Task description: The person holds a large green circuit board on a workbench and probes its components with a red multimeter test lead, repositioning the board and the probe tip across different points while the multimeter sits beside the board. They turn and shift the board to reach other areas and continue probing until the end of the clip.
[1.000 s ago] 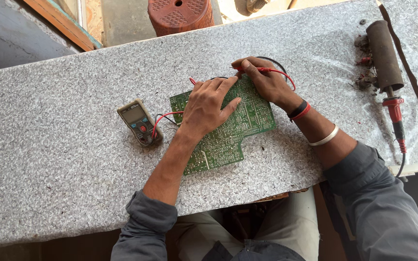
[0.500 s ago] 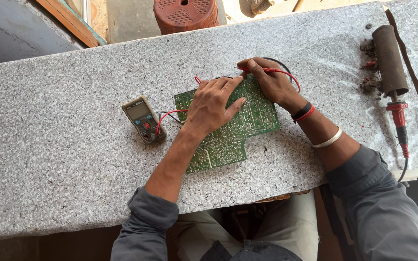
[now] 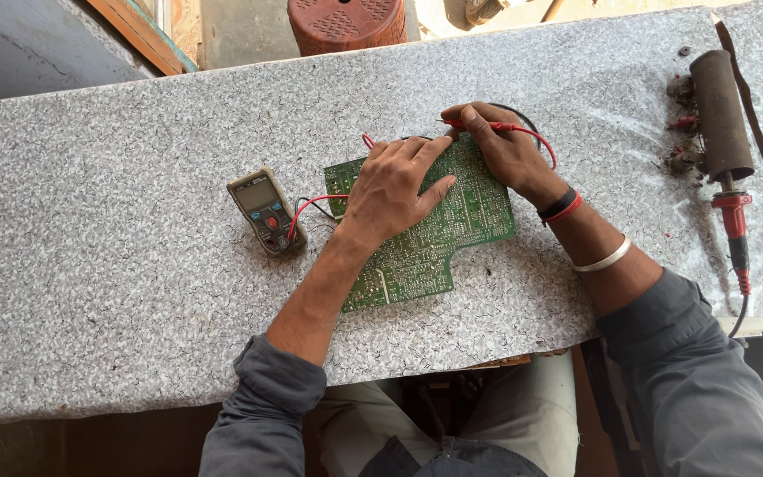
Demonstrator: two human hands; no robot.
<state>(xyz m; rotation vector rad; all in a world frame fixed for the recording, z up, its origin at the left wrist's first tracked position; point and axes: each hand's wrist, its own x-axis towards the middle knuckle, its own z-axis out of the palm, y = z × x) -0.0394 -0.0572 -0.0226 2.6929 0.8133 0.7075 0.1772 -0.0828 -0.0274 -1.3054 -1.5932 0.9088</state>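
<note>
A green circuit board [image 3: 434, 243] lies solder side up on the speckled granite slab [image 3: 117, 265]. My left hand [image 3: 395, 185] rests flat on its upper left part with fingers spread, holding it down. My right hand [image 3: 501, 150] is at the board's top edge, fingers closed on a red test probe [image 3: 487, 126] whose tip points left. A small grey multimeter [image 3: 265, 210] sits left of the board, joined to it by a red lead [image 3: 311, 206].
A soldering iron [image 3: 722, 132] with a dark barrel and red handle lies at the slab's right end beside dark debris. A brown plastic stool [image 3: 346, 22] stands beyond the far edge. My knees are below the near edge.
The view shifted slightly. Both hands stay on the board; the right hand with the probe has hardly moved along the top edge.
</note>
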